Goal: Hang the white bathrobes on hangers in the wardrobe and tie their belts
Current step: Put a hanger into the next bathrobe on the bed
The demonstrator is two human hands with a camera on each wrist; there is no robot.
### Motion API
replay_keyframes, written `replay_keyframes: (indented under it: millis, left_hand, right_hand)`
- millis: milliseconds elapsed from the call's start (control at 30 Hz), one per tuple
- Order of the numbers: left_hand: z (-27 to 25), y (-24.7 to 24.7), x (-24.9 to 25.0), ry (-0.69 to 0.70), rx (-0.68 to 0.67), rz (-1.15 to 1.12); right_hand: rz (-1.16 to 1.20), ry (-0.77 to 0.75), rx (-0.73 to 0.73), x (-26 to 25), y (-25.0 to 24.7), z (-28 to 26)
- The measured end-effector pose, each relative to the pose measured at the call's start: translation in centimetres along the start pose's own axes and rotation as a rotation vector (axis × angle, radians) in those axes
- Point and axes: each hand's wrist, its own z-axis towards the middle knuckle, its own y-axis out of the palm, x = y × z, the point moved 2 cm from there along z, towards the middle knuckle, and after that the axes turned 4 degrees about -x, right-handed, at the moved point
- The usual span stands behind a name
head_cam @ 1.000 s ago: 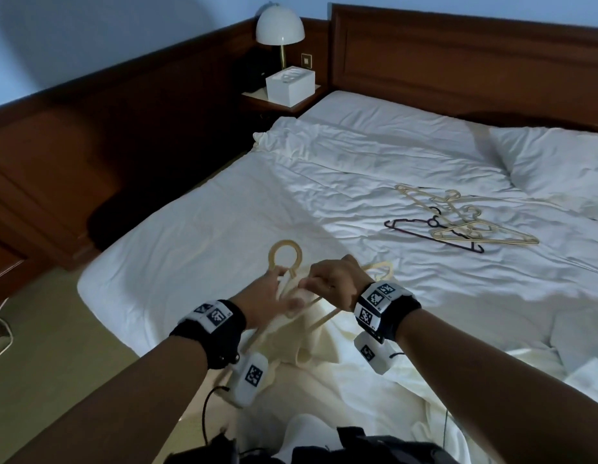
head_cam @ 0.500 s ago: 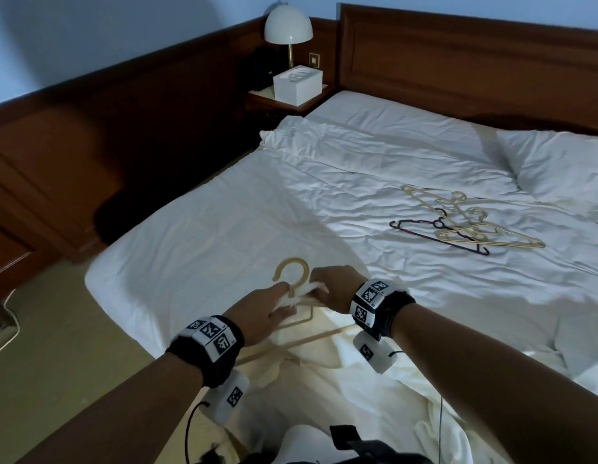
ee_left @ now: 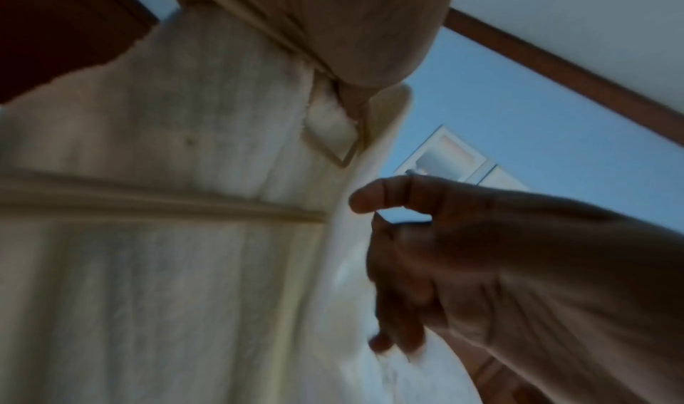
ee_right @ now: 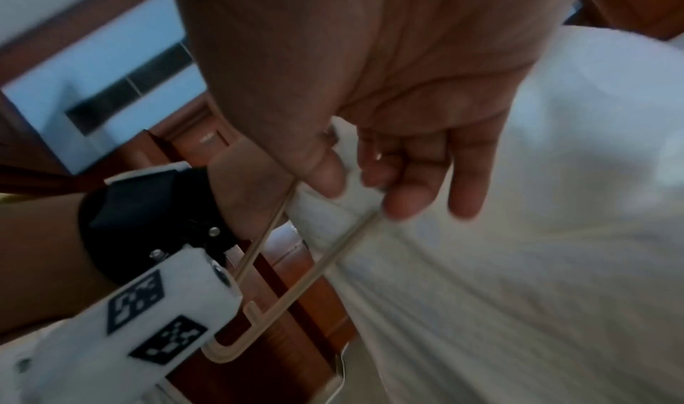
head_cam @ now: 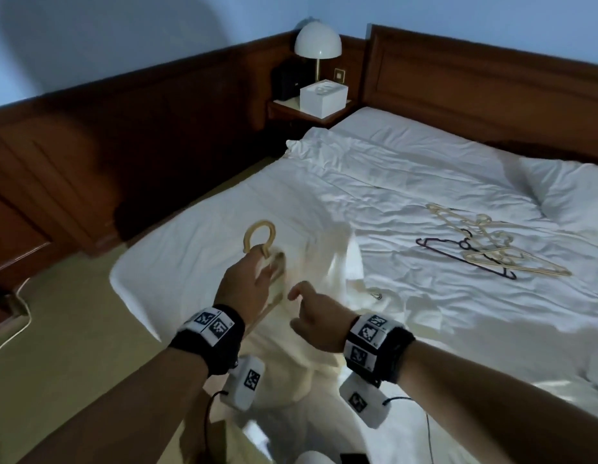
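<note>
A cream-white bathrobe (head_cam: 291, 356) hangs from a beige hanger (head_cam: 259, 236) over the near edge of the bed. My left hand (head_cam: 249, 286) grips the hanger's neck just under the hook and holds it up. My right hand (head_cam: 316, 316) is lower and to the right, at the robe's collar, with its fingers curled. In the right wrist view its thumb and fingertips (ee_right: 403, 202) close on a fold of the robe (ee_right: 351, 202) where the hanger's arm (ee_right: 296, 287) comes out. The left wrist view shows the robe (ee_left: 148, 264) close up. No wardrobe is in view.
Several spare hangers (head_cam: 491, 252) lie on the white bed (head_cam: 391, 182), near a pillow (head_cam: 565, 189). A nightstand at the back holds a lamp (head_cam: 317, 41) and a white box (head_cam: 322, 95). Dark wood panelling lines the left wall. A cable (head_cam: 9, 329) lies on the floor.
My left hand has lifted the hanger, so the hook stands higher. My right hand has left the hanger's neck and dropped to the robe below. The head has turned left.
</note>
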Motion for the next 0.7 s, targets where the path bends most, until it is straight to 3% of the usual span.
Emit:
replay_keyframes:
  millis: [100, 133, 167, 233, 300, 367, 533, 700]
  left_hand:
    - [1.4, -6.4, -2.2, 0.164, 0.062, 0.041]
    - [1.8, -8.9, -3.2, 0.21, 0.063, 0.089]
    - [2.1, -11.5, -4.3, 0.249, 0.066, 0.139]
    - [2.2, -16.9, -6.9, 0.318, 0.07, 0.239]
    - [2.5, -22.7, -9.6, 0.317, 0.057, 0.283]
    - [3.1, -29.5, -12.6, 0.292, 0.089, 0.3]
    - [2.3, -49.1, -17.0, 0.348, 0.396, 0.487]
    - [-4.3, -65.3, -22.0, 0.167, 0.578, 0.578]
  right_hand:
    - [-0.196, -0.186, 0.525, -4.5, -2.5, 4.3]
    - [-0.3, -0.226, 0.64, -6.8, -3.6, 6.0]
    - [-0.396, -0.239, 0.656, -9.5, -4.5, 8.0]
    - [-0.555, -0.234, 0.52, -15.8, -5.6, 12.3]
    - [-0.649, -0.245, 0.331, -22.2, -5.8, 16.6]
    - [-0.687, -0.321, 0.263, -29.1, -5.9, 20.6]
    - [-0.742, -0.659, 0.356, -48.7, -5.6, 29.6]
    - [-0.823, -0.942, 0.393, -67.6, -2.0, 33.5]
